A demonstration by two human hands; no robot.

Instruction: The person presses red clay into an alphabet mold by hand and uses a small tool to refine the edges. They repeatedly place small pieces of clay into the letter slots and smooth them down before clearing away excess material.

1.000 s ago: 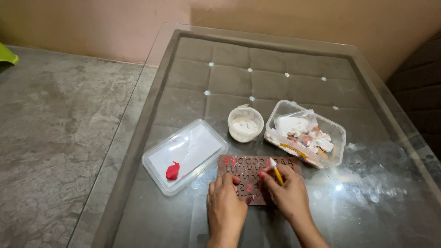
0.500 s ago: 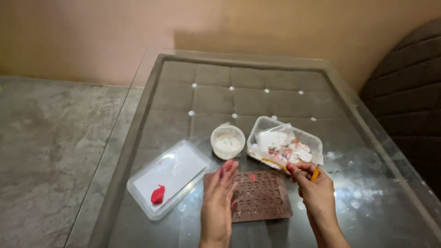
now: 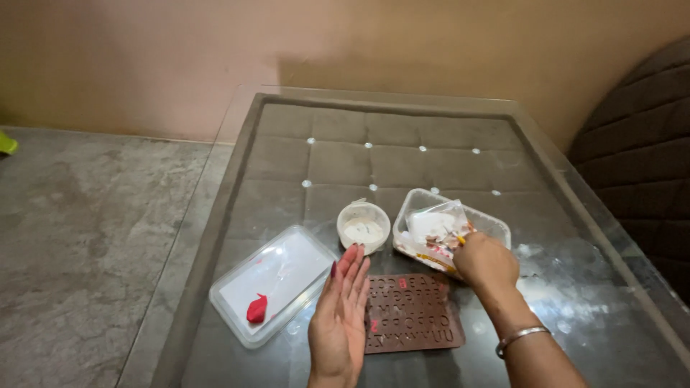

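Both hands matter: your left hand [image 3: 341, 316] lies flat, fingers released, beside the brown letter mould [image 3: 411, 313]. Your right hand [image 3: 486, 261], clenched on a small yellow tool [image 3: 460, 240], could tip the clear tub [image 3: 451, 231].

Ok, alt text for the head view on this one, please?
The right hand reaches into a clear plastic tub of scraps while the left hand hovers flat beside a brown letter mould on a glass table. Nearby sit a small bowl of white powder and a clear lid bearing a red lump.
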